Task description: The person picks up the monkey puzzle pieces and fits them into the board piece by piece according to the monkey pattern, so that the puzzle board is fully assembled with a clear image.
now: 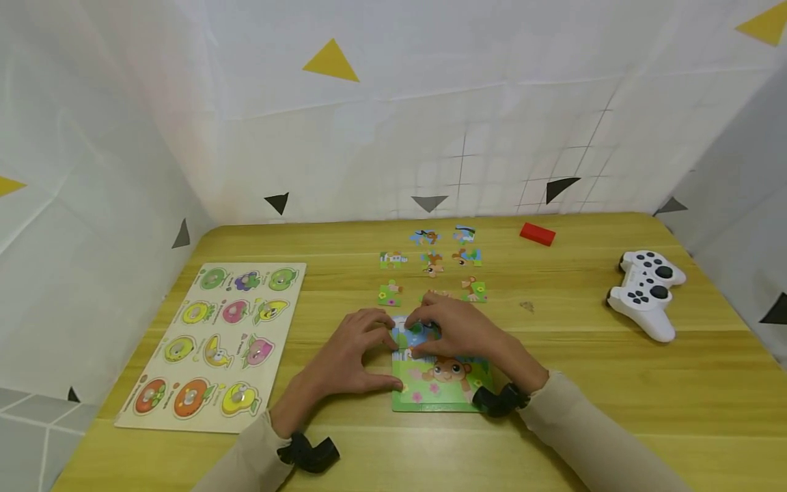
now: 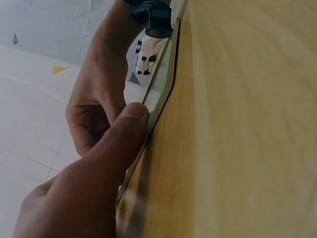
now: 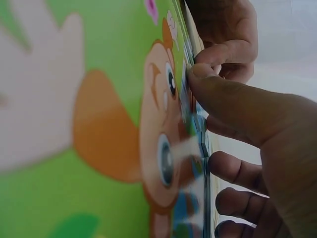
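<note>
A square jigsaw puzzle board with a monkey picture lies on the table in the head view. My left hand holds it by the left side, thumb at the lower left and fingertips near the upper left corner. Over the board's upper part, my right hand pinches a bluish puzzle piece between thumb and fingers; the hand hides part of it. In the right wrist view, the thumb presses at the edge of the monkey picture. Several loose puzzle pieces lie beyond the board.
To the left lies a wooden fruit board with knobbed pieces. A red block sits at the back right, and a white game controller rests farther right. White cloth hangs behind the wooden table.
</note>
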Action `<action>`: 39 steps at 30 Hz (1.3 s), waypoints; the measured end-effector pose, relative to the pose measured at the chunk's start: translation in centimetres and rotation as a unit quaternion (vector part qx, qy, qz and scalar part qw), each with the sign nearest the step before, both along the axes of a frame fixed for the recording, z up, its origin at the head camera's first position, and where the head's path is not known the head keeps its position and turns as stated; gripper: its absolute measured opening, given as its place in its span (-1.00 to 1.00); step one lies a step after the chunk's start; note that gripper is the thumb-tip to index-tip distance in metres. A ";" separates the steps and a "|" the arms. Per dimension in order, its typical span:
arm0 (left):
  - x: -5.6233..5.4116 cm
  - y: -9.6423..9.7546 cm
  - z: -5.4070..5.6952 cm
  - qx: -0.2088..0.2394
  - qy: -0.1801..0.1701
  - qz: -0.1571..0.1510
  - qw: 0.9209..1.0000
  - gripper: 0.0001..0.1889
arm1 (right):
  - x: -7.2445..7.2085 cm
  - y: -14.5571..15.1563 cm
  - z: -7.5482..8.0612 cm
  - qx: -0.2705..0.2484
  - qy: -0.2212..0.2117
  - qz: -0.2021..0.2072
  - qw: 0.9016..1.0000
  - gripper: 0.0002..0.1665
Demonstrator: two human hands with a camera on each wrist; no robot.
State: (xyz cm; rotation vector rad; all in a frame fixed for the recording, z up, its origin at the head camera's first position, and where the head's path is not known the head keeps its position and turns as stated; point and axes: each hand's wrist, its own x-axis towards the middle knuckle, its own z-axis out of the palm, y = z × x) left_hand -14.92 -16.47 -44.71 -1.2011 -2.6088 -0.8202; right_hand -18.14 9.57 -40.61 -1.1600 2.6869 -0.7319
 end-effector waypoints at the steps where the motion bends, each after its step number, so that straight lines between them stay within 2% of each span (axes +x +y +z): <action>1: 0.0 0.0 0.0 0.000 -0.001 0.000 1.000 -0.49 | 0.0 0.0 0.0 -0.001 0.003 0.002 1.000 -0.53; 9: 0.0 0.0 0.0 -0.004 -0.004 0.003 1.000 -0.48 | -0.2 0.0 -0.1 0.003 0.008 -0.006 1.000 -0.54; 26: 0.1 0.0 0.0 -0.004 -0.002 0.004 1.000 -0.48 | -0.1 0.0 0.1 -0.004 -0.017 0.008 1.000 -0.52; 35: 0.0 0.1 0.1 -0.020 -0.006 0.016 1.000 -0.25 | -0.1 0.3 -0.1 -0.012 -0.024 0.012 1.000 -0.55; 39: 0.1 0.0 0.1 -0.026 0.000 0.013 1.000 -0.23 | -0.1 0.3 -0.1 -0.014 -0.024 0.015 0.999 -0.55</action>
